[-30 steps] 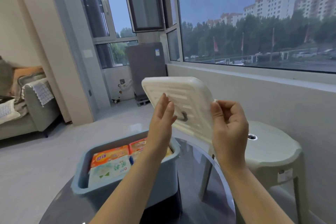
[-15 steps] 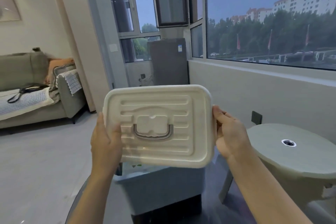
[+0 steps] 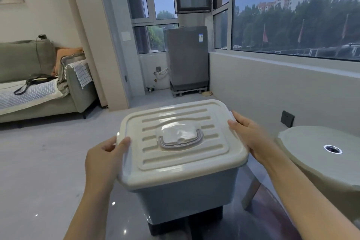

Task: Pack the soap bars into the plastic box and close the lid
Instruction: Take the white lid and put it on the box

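The cream lid, ribbed and with a grey folding handle at its middle, lies flat on top of the grey-blue plastic box. The box stands on a dark glass table. My left hand grips the lid's left edge, thumb on top and fingers underneath. My right hand holds the lid's right edge with its thumb on top. The soap bars are hidden under the lid.
A pale green plastic stool stands close to the right of the table. A grey sofa is at the far left, a washing machine at the back by the windows. Light floor lies to the left.
The lid was held up tilted in the air, then faced me; now it has come down flat onto the box, covering the soap bars. Both hands stay on its edges.
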### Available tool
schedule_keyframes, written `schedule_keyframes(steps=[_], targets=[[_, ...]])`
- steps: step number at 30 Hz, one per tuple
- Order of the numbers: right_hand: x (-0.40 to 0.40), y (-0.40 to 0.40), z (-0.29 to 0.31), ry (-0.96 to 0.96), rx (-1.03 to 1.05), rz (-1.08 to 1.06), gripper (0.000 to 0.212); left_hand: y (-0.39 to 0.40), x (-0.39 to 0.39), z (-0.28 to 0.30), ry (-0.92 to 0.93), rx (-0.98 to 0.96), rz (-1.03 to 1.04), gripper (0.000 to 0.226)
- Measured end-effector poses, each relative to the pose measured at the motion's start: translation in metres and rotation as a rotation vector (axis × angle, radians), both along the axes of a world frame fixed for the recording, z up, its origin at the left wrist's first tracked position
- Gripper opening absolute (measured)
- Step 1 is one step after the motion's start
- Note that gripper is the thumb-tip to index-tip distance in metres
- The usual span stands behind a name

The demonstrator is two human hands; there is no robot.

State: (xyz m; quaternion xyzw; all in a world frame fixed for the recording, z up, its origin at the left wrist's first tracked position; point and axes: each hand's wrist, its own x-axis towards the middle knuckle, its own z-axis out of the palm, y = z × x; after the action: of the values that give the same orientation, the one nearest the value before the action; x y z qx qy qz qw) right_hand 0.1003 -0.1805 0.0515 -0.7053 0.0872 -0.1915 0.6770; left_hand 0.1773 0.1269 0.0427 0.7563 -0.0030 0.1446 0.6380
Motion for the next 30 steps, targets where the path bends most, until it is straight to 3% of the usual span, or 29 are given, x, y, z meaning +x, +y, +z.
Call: schedule_keyframes(steps=[4, 7, 17, 20, 25, 30], targets=[[0.007, -0.006, -0.011, 0.114, -0.048, -0.004, 0.064, -0.005, 0.006, -0.009, 0.016, 0.105, 0.043, 0.019], [0.011, -0.007, -0.019, 0.176, -0.075, 0.008, 0.066, -0.006, 0.010, -0.017, 0.064, 0.056, 0.016, 0.014], [0.013, -0.014, -0.031, 0.298, 0.065, -0.049, 0.056, -0.006, 0.010, -0.028, 0.238, -0.082, -0.082, 0.015], [0.012, -0.011, -0.030, 0.342, 0.047, -0.042, 0.037, -0.005, 0.010, -0.030, 0.278, -0.104, -0.100, 0.016], [0.014, -0.002, -0.035, 0.282, 0.119, -0.204, 0.007, -0.003, 0.015, -0.032, 0.271, -0.159, -0.089, 0.014], [0.015, 0.005, -0.041, 0.236, 0.098, -0.239, 0.009, 0.002, 0.026, -0.029, 0.260, -0.137, -0.125, 0.013]])
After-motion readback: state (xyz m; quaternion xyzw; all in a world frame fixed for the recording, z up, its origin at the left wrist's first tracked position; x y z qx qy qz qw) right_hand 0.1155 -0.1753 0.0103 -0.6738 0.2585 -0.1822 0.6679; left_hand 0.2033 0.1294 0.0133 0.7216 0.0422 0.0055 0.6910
